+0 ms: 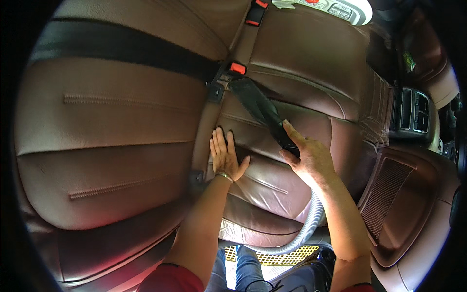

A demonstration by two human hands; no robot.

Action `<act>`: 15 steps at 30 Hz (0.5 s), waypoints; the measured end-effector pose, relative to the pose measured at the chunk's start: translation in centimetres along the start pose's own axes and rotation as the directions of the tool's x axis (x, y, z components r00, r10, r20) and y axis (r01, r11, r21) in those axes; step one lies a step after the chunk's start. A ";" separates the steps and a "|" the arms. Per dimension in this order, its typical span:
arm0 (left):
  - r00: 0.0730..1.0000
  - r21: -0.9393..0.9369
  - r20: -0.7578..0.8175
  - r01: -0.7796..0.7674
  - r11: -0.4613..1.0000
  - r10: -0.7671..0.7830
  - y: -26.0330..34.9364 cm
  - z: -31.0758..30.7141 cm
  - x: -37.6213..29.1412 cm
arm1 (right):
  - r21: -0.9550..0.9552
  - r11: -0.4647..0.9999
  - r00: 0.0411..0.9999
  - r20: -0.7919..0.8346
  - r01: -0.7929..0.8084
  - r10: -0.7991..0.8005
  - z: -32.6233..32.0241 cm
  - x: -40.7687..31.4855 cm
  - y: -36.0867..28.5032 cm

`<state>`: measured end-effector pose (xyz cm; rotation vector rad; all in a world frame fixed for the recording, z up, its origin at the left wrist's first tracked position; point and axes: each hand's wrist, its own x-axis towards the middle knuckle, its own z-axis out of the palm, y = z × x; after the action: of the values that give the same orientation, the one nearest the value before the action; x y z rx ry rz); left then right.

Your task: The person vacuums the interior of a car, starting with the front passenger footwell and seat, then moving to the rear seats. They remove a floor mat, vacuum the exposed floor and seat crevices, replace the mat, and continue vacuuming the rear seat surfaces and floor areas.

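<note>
My right hand grips the black handle of a vacuum nozzle. Its flat, wide end reaches the seam between the brown leather seat cushion and the backrest, close beside a seat belt buckle with a red button. From the handle a grey corrugated hose curves down over the seat's front edge. Flat on the cushion, near the backrest, lies my left hand, fingers spread and holding nothing. A bracelet circles the left wrist.
A black seat belt crosses the backrest. Another buckle and a white plastic object are at the top. The centre console and a front seatback with a mesh pocket stand to the right. Below is a yellow grating.
</note>
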<state>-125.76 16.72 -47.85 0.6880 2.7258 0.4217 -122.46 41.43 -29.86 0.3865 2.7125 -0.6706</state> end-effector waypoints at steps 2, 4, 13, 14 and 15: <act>1.000 0.020 0.015 0.004 1.000 -0.005 -0.1 0.2 -0.1 | 0.170 0.983 0.997 -0.061 0.064 -0.054 0.2 0.4 1.7; 0.999 0.011 0.028 0.020 1.000 -0.021 -0.1 0.3 -0.1 | 0.200 0.979 0.970 -0.241 0.042 0.008 -0.1 1.6 3.0; 1.000 -0.012 0.008 -0.013 1.000 0.013 -0.7 1.2 -0.1 | -0.203 0.978 0.968 -0.252 -0.050 -0.002 -5.5 16.9 1.7; 1.000 -0.007 0.021 -0.003 1.000 0.003 -0.8 1.3 -0.2 | -0.216 0.971 0.972 -0.231 -0.099 0.047 -7.1 17.9 1.2; 0.999 -0.009 0.035 0.004 1.000 -0.003 -0.9 1.4 -0.2 | -0.225 0.970 0.966 -0.256 -0.092 0.033 -8.7 18.3 0.6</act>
<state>-125.48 16.20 -49.40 0.6816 2.6903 0.4175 -141.03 49.50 -29.55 0.5261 2.9589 -0.2914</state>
